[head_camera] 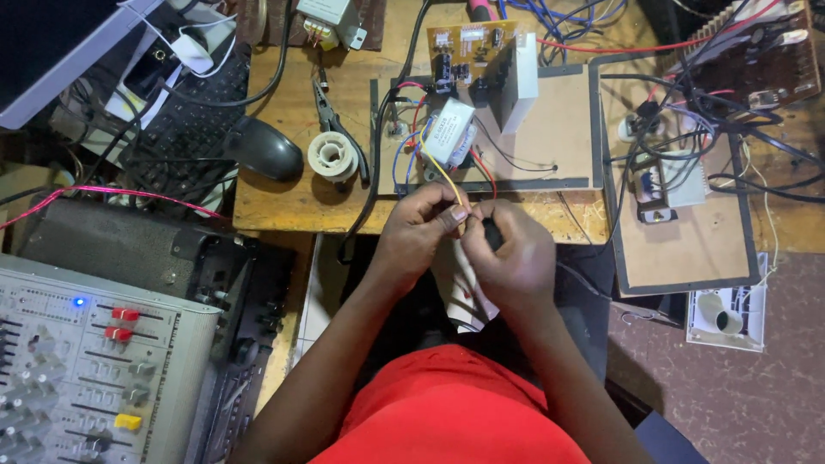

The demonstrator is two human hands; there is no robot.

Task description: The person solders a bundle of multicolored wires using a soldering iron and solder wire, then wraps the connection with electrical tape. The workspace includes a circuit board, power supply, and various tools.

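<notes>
A thin yellow wire [449,176] runs from the small transformer [449,131] on the hardboard panel [559,129] down to the front edge of the worktop [284,198], where both hands meet. The left hand [418,225] has its fingers [453,211] pinched together on the wire's free end, holding it taut and steady. The right hand [507,253] is curled close against it, fingertips pressed to the same spot; whether they clamp the wire or a small dark tool I cannot tell. Behind the transformer sits a yellow circuit board [468,51] with a white heatsink [520,82]. Left of the transformer lie pliers [331,112], a solder spool [333,155] and a computer mouse [262,148].
</notes>
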